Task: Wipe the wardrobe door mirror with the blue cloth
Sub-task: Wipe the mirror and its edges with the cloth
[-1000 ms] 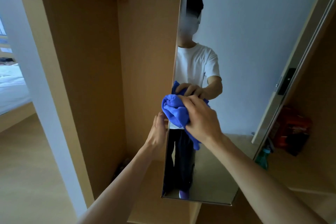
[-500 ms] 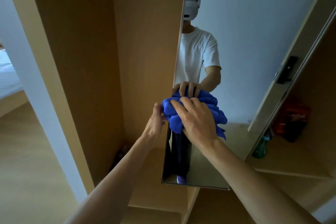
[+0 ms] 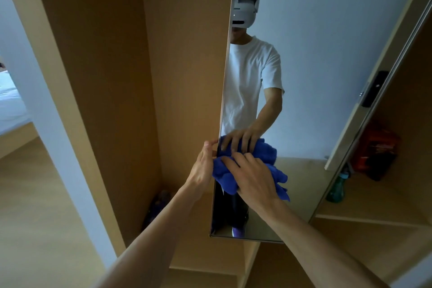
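The wardrobe door mirror (image 3: 311,58) is a tall pane on an opened wooden door, seen at a slant. My right hand (image 3: 253,176) presses the bunched blue cloth (image 3: 225,176) flat against the glass near its left edge, low on the pane. My left hand (image 3: 203,165) grips the door's left edge beside the cloth, fingers wrapped around it. The mirror reflects the cloth, a hand and a person in a white T-shirt.
The open wardrobe bay (image 3: 112,77) with wooden walls is on the left, with dark shoes (image 3: 159,203) on its floor. At right are a shelf (image 3: 383,206) with a green bottle (image 3: 336,190), a red-and-black bag (image 3: 376,149) and a bed (image 3: 11,105) far left.
My right hand has slid the cloth lower down the mirror and spread it out wider. My left hand has followed down along the door edge. The view has tilted downward.
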`<state>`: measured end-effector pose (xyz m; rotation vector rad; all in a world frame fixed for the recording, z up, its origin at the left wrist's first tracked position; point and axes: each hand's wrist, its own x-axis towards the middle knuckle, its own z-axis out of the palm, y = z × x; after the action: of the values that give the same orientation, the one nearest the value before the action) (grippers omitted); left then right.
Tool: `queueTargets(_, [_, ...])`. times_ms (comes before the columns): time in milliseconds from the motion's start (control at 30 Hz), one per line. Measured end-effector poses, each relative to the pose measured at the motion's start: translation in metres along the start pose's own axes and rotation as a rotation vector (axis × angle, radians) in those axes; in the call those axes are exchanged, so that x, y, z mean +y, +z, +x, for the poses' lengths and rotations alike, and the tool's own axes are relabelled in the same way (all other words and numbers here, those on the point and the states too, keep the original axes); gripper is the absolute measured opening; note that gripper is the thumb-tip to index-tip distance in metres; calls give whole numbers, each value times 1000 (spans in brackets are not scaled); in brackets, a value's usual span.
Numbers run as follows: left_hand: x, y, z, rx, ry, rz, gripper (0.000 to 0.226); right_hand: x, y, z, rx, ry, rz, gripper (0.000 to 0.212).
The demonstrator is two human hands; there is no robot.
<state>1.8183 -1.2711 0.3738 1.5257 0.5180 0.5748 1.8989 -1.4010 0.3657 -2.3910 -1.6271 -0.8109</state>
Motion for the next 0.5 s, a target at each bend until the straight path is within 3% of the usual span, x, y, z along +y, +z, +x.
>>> queueTargets(233, [-4,-1,-9,-43,-33,46,43,29,-52,30,231,24,58,41])
queueTargets(500, [-17,4,-7,2,-42,106,43,42,-44,29,285,-27,8,38])
